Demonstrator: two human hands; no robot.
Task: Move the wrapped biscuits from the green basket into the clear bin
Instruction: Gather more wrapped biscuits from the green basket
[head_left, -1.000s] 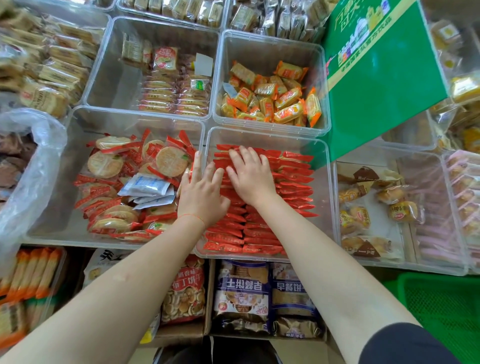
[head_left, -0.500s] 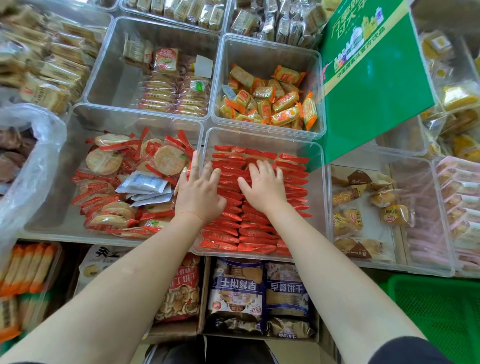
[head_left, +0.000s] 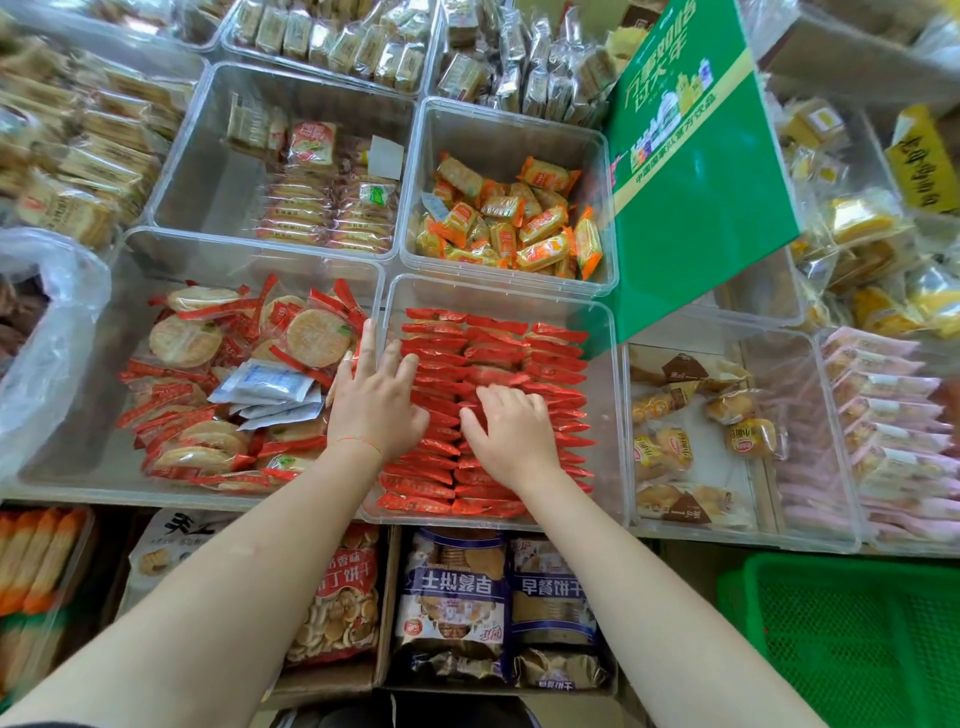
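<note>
The clear bin (head_left: 605, 410) in the middle of the shelf holds neat rows of red-wrapped biscuits (head_left: 519, 353). My left hand (head_left: 376, 400) lies flat on the left rows with fingers spread, its little finger along the bin's left wall. My right hand (head_left: 511, 428) rests palm down on the middle rows, fingers bent onto the wrappers. Neither hand holds a packet. The green basket (head_left: 852, 639) shows at the lower right, its visible mesh bare.
Clear bins surround the middle one: round rice crackers (head_left: 244, 384) to the left, orange packets (head_left: 511, 218) behind, small cakes (head_left: 691, 431) to the right. A green sign (head_left: 696, 171) leans over the back right. Boxed snack bags (head_left: 498, 608) sit below the shelf.
Both hands have slid toward me over the red packets, the right hand more than the left. The view has tilted so more of the green basket shows.
</note>
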